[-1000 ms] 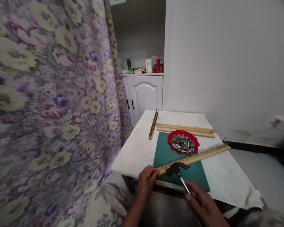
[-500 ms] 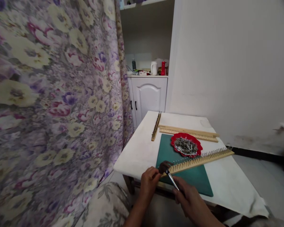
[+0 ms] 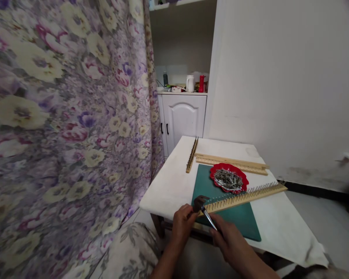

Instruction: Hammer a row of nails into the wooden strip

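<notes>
My right hand (image 3: 225,234) is wrapped round the handle of a claw hammer (image 3: 211,220). The hammer's dark head is over the near left end of a wooden strip (image 3: 238,200), from which rows of nails stand up. My left hand (image 3: 182,220) is closed at that same end, its fingertips pinched beside the hammer head; what they hold is hidden. The strip lies slantwise across a green mat (image 3: 202,180). Just behind it, a red scalloped dish (image 3: 246,179) holds many loose nails (image 3: 227,180).
Two plain wooden strips (image 3: 231,162) lie toward the back of the white-covered table (image 3: 168,190). A shorter nail-studded strip (image 3: 192,155) is at the back left. A floral curtain (image 3: 84,135) hangs on the left; a white cabinet (image 3: 184,116) stands behind.
The hammer head has shifted slightly up and left, close to my left fingertips. My left hand stays at the strip's end, and the strip has barely moved.
</notes>
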Demonstrator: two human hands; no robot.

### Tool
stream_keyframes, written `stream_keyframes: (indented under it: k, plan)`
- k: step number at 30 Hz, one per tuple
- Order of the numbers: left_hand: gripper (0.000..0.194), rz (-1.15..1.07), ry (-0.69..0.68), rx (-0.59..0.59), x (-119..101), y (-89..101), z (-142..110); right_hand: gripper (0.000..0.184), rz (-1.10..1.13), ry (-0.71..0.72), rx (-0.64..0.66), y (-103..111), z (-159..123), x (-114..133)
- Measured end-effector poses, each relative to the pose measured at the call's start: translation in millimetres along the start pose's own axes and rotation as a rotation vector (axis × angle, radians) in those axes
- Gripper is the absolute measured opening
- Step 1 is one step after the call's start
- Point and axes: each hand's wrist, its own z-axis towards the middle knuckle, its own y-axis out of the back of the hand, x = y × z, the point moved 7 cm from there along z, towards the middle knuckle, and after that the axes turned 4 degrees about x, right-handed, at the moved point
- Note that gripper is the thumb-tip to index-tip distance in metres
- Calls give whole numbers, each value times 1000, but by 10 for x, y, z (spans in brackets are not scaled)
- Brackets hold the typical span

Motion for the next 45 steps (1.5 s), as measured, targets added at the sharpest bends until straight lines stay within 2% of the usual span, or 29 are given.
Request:
stream_keyframes:
  k: [10,17,22,26,31,37,45]
  plan:
    - [18,13,-7,1,13,-7,-2,34,17,-12,17,10,31,34]
    - [11,-40,-33,-23,-33,-7,-10,34,43,-11,-29,102,2,-3]
    - [14,-77,-30,-33,-60,-3,-14,32,42,5,10,52,17,-14]
    - [14,-88,-33,-16,-57,-25,-17,34,17,4,-7,49,33,-14]
    - [14,-71,-29,-24,-9,-39,-12,33,20,-8,47,18,41,-14]
    - [13,-55,-35,-13,-22,-31,-10,34,-17,-16,31,20,45,-32]
    - [10,-98,-42,-26,-75,-4,-13,33,131,-45,16,133,-38,-29]
